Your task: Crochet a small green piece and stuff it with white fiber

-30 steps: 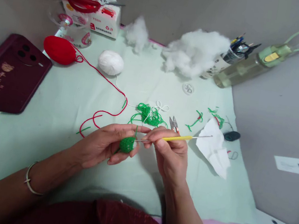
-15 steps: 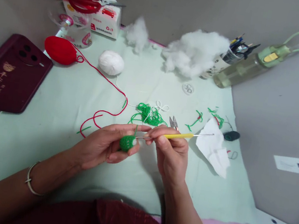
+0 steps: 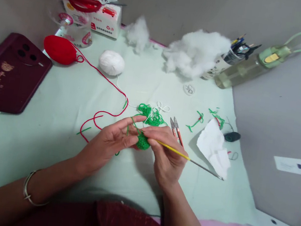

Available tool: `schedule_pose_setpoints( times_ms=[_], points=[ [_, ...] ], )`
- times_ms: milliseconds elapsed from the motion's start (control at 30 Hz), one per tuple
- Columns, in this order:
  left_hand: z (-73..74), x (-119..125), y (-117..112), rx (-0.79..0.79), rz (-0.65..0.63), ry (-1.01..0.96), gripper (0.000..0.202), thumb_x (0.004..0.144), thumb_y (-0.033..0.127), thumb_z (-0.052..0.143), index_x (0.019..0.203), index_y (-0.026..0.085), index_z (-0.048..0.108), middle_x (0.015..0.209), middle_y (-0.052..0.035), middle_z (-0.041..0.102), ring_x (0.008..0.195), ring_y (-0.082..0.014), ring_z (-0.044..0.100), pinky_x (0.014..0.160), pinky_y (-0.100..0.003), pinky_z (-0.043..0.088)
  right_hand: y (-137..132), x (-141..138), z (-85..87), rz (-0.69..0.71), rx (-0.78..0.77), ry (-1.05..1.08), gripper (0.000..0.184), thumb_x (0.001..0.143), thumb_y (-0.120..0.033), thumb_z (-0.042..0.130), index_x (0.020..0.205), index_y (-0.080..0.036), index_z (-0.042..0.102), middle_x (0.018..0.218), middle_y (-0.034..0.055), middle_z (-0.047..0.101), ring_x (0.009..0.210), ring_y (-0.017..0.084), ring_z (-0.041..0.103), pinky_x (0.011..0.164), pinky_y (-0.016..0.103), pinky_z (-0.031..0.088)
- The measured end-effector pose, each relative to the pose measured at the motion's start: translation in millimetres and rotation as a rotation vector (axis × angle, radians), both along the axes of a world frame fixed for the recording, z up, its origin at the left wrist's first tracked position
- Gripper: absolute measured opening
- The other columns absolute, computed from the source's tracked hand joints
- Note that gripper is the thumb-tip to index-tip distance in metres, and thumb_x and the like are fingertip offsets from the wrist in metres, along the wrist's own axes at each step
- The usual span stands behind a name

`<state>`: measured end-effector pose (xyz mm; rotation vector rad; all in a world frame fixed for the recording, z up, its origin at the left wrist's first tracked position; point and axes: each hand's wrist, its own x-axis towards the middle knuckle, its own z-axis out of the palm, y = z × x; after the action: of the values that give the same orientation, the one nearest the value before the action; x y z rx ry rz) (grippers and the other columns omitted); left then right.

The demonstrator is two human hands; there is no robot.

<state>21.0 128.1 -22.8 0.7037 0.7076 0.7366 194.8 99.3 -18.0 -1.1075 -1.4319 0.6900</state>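
A small green crocheted piece (image 3: 143, 142) sits between my hands, pinched by my right fingertips. Green yarn (image 3: 134, 122) passes over the raised index finger of my left hand (image 3: 114, 136) and runs down to the piece. My left thumb points at the piece's left side; the other left fingers are partly hidden behind it. My right hand (image 3: 167, 155) grips a yellow-handled crochet hook (image 3: 173, 149), whose bare metal end points down to the right. The hook's working tip is hidden at the piece. A tangle of green yarn (image 3: 154, 117) lies just beyond my hands.
Thread snips (image 3: 175, 126) and a crumpled white tissue (image 3: 213, 145) lie near my right hand. Red yarn (image 3: 60, 50), a white yarn ball (image 3: 111, 63) and a maroon phone (image 3: 11, 73) are left. Stuffing (image 3: 196, 52) and a bottle (image 3: 244, 70) stand at the back.
The green piece has moved right, to my right fingertips. My left index finger now carries the yarn strand. The hook has tilted so its free end points lower.
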Motion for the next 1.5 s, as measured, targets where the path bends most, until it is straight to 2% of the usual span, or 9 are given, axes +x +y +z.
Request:
schedule_pose_setpoints(
  times_ms=[200, 300, 500, 633, 833, 1000, 1133, 1233, 1500],
  points=[
    [-0.3, -1, 0, -0.005, 0.014, -0.058, 0.054, 0.088, 0.023, 0.082, 0.138, 0.033, 0.066, 0.106, 0.0013, 0.069, 0.103, -0.0132, 0.063, 0.096, -0.026, 0.047, 1, -2, 3.5, 0.004, 0.020, 0.041, 0.021, 0.097, -0.016, 0.068, 0.103, -0.030, 0.081, 0.093, 0.0013, 0.084, 0.092, 0.021, 0.076, 0.084, 0.039, 0.058],
    [-0.3, -3, 1, 0.036, 0.013, -0.038, 0.058, 0.087, 0.022, 0.083, 0.140, 0.034, 0.065, 0.108, 0.0011, 0.066, 0.106, -0.0136, 0.061, 0.097, -0.026, 0.047, 1, -1, -0.8, 0.017, -0.007, 0.116, 0.017, 0.098, -0.022, 0.067, 0.103, -0.030, 0.081, 0.095, 0.0021, 0.083, 0.093, 0.021, 0.074, 0.084, 0.040, 0.057],
    [3.7, -5, 1, 0.116, 0.032, -0.019, 0.061, 0.090, 0.021, 0.080, 0.145, 0.037, 0.061, 0.117, 0.0006, 0.065, 0.104, -0.0135, 0.064, 0.089, -0.024, 0.051, 3, -1, -6.8, 0.081, -0.167, 0.418, 0.010, 0.097, -0.030, 0.070, 0.098, -0.029, 0.080, 0.095, 0.0021, 0.080, 0.076, 0.015, 0.065, 0.067, 0.029, 0.053],
    [7.7, -6, 1, 0.156, 0.054, -0.011, 0.060, 0.091, 0.022, 0.079, 0.145, 0.039, 0.061, 0.121, 0.0011, 0.067, 0.101, -0.0117, 0.065, 0.082, -0.021, 0.051, 5, -2, -3.9, 0.110, -0.204, 0.536, 0.009, 0.096, -0.033, 0.071, 0.094, -0.028, 0.079, 0.092, 0.0018, 0.080, 0.066, 0.013, 0.062, 0.063, 0.028, 0.054],
    [10.1, -7, -1, 0.248, 0.085, -0.006, 0.059, 0.092, 0.018, 0.078, 0.142, 0.045, 0.063, 0.106, 0.0054, 0.068, 0.100, -0.0100, 0.065, 0.096, -0.023, 0.050, 6, -2, -1.6, 0.105, -0.254, 0.551, 0.015, 0.095, -0.040, 0.072, 0.090, -0.027, 0.075, 0.087, 0.0023, 0.079, 0.060, 0.013, 0.061, 0.059, 0.028, 0.056],
    [6.6, -8, 1, 0.420, 0.042, 0.220, 0.064, 0.091, 0.014, 0.072, 0.148, 0.042, 0.059, 0.096, 0.0048, 0.067, 0.089, -0.0114, 0.060, 0.086, -0.024, 0.049, 6, -3, -4.4, 0.166, -0.271, 0.597, 0.011, 0.096, -0.035, 0.071, 0.092, -0.028, 0.077, 0.086, 0.0022, 0.079, 0.065, 0.013, 0.064, 0.060, 0.025, 0.057],
    [6.4, -11, 4, 0.535, -0.007, 0.382, 0.066, 0.090, 0.012, 0.068, 0.149, 0.039, 0.057, 0.094, 0.0045, 0.067, 0.085, -0.0124, 0.059, 0.085, -0.027, 0.049, 7, 0, -7.0, 0.166, -0.310, 0.585, 0.012, 0.095, -0.037, 0.073, 0.090, -0.026, 0.077, 0.086, 0.0025, 0.079, 0.064, 0.012, 0.064, 0.060, 0.026, 0.059],
    [8.7, -12, 6, 0.555, -0.027, 0.429, 0.067, 0.088, 0.011, 0.066, 0.149, 0.037, 0.057, 0.095, 0.0040, 0.066, 0.084, -0.0125, 0.059, 0.085, -0.027, 0.049, 8, 3, -7.5, 0.202, -0.323, 0.580, 0.013, 0.096, -0.036, 0.071, 0.090, -0.026, 0.077, 0.088, 0.0024, 0.080, 0.067, 0.012, 0.068, 0.064, 0.026, 0.060],
    [8.0, -13, 6, 0.525, -0.062, 0.393, 0.064, 0.088, 0.013, 0.067, 0.149, 0.032, 0.058, 0.094, 0.0015, 0.068, 0.087, -0.0158, 0.060, 0.087, -0.030, 0.051, 10, 13, -8.1, 0.296, -0.334, 0.494, 0.015, 0.097, -0.037, 0.069, 0.091, -0.025, 0.074, 0.088, 0.0021, 0.080, 0.067, 0.013, 0.072, 0.067, 0.030, 0.063]
  ],
)
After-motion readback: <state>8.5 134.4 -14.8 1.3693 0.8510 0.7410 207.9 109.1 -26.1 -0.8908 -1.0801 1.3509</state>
